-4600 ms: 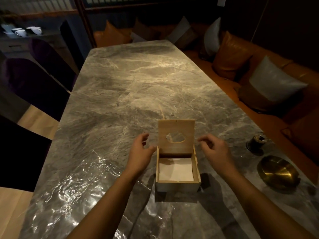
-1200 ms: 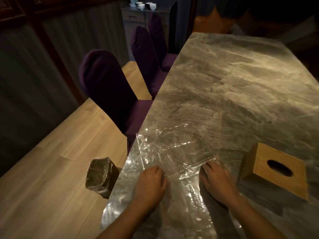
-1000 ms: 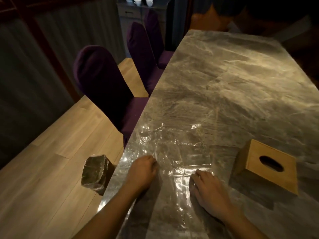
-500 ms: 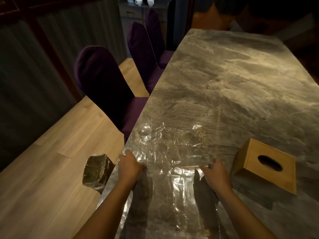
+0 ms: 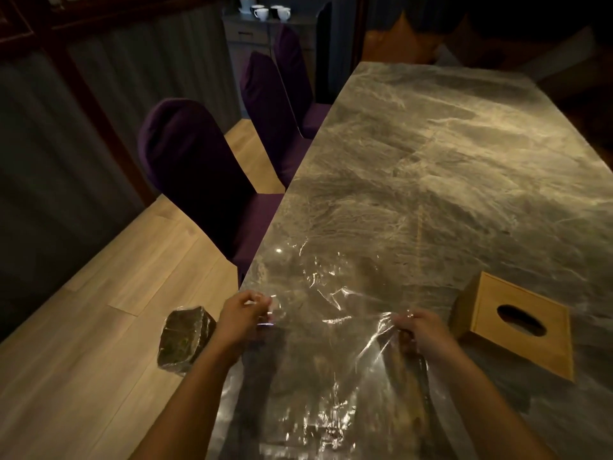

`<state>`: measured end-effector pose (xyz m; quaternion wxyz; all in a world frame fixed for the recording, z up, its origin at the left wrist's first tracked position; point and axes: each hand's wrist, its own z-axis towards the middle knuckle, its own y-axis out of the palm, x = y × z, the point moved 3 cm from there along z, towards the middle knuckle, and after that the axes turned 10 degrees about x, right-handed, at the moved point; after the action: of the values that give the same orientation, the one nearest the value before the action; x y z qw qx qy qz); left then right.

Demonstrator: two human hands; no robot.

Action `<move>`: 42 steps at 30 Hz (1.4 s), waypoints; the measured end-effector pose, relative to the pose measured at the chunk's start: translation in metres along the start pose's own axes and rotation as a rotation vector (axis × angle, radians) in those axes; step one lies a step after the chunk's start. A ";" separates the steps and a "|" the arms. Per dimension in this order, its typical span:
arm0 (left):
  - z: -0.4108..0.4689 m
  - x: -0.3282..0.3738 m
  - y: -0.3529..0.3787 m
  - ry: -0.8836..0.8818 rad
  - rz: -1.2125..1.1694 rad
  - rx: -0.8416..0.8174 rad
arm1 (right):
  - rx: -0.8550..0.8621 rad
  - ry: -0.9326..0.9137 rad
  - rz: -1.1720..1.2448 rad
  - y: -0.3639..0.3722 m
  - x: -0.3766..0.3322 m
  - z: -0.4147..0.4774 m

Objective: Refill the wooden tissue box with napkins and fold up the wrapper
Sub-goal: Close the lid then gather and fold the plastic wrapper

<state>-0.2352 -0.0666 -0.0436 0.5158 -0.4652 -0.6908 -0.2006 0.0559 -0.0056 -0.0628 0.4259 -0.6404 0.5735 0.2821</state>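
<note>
Both hands, left [image 5: 243, 315] and right [image 5: 421, 330], pinched the clear wrapper [image 5: 318, 293], its far edge barely discernible against the marble table [image 5: 447, 161].

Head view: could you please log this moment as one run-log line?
stage: folding wrapper | left hand: pinching wrapper edge | right hand: pinching wrapper edge | wooden tissue box: closed, on table

The marble table [image 5: 431, 154] carries a clear wrapper [image 5: 318, 327] and (lid closed) the wooden tissue box [image 5: 517, 323].
</note>
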 end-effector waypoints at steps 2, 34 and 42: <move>0.000 0.007 -0.005 -0.005 0.061 -0.092 | -0.041 0.020 0.091 -0.007 -0.005 0.002; 0.001 0.088 0.023 0.588 -0.025 -0.148 | -0.199 -0.591 -0.203 -0.083 -0.105 0.000; -0.011 0.083 0.024 0.295 -0.188 -0.342 | -0.164 -0.571 -0.065 -0.093 -0.092 -0.004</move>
<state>-0.2119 -0.0271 0.0307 0.5037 -0.4453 -0.6043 -0.4275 0.1289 0.0342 0.0381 0.5256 -0.5856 0.3849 0.4823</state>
